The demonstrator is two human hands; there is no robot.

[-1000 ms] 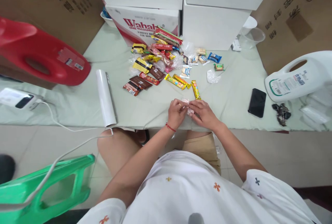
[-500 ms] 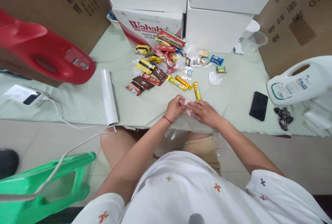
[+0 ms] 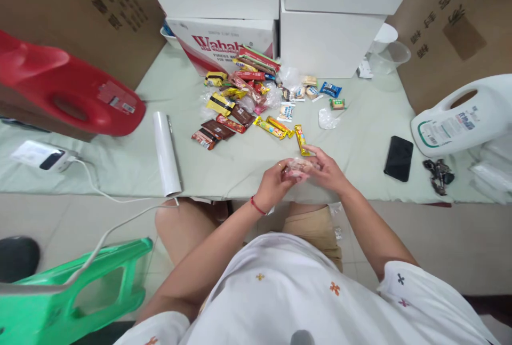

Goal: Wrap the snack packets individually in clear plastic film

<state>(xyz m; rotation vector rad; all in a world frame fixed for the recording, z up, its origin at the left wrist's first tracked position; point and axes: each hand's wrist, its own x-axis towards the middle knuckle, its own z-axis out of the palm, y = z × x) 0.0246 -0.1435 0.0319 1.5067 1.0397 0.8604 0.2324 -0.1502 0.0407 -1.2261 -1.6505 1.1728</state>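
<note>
Between my hands, close to the table's front edge, is a crumpled clear plastic wrap (image 3: 301, 167) with something pinkish inside that I cannot make out. My left hand (image 3: 276, 181) grips its left end, and my right hand (image 3: 328, 170) has its fingers on the right end. A yellow-wrapped snack bar (image 3: 301, 139) lies just beyond my right fingertips. Two more yellow bars (image 3: 270, 127) rest a little further left. Behind them spreads a heap of wrapped snacks, with brown packets (image 3: 218, 129) at its near left and small biscuit packs (image 3: 286, 112) to the right.
A white roll (image 3: 165, 153) and a red jug (image 3: 108, 101) stand at left, near a white corded device (image 3: 44, 155). White boxes (image 3: 320, 41) line the back. At right are a phone (image 3: 399, 158), keys (image 3: 439, 175) and a white jug (image 3: 460, 121). A green stool (image 3: 100, 259) is below left.
The plastic wrap has been lifted a little and shifted right, and more of it shows. My right hand has turned, its fingers more raised and spread. The snacks lie as before.
</note>
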